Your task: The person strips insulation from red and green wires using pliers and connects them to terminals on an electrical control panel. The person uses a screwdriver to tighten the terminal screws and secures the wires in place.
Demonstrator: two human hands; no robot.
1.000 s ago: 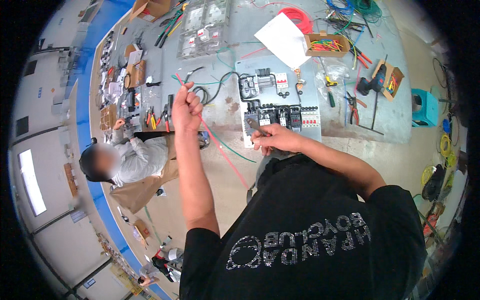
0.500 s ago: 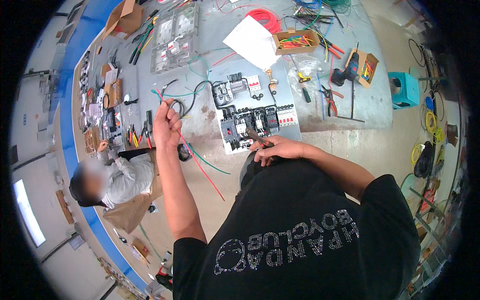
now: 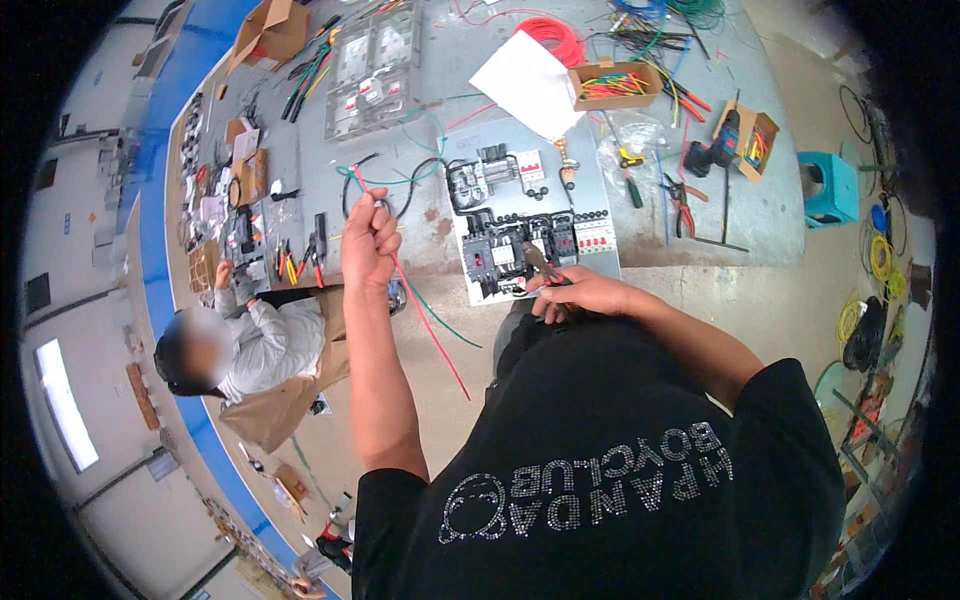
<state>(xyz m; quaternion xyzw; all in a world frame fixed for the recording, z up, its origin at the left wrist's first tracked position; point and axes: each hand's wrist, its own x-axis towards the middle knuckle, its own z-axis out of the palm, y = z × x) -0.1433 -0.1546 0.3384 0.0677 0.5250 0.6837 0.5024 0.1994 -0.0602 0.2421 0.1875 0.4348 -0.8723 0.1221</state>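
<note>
My left hand (image 3: 372,240) is raised left of the wiring panel, fingers closed round a red wire (image 3: 440,352) whose long end hangs down to the right. A green wire (image 3: 432,315) hangs beside it; whether I grip that too, I cannot tell. Close to the panel's near edge, my right hand (image 3: 590,293) is closed on pliers (image 3: 540,262), their dark jaws over the lower row of parts. That flat panel (image 3: 600,262) carries black contactors (image 3: 500,254), small breakers (image 3: 594,238) with red switches and black wiring.
Behind the panel lie white paper (image 3: 528,85), a red wire coil (image 3: 548,42) and a carton (image 3: 615,97) of coloured pieces. To its right are a drill (image 3: 715,145) and red-handled pliers (image 3: 682,205). A co-worker (image 3: 275,345) sits at the left.
The whole view has shifted slightly, the scene moving right. My left hand has come a little nearer the panel with the red wire. My right hand keeps its grip on the pliers.
</note>
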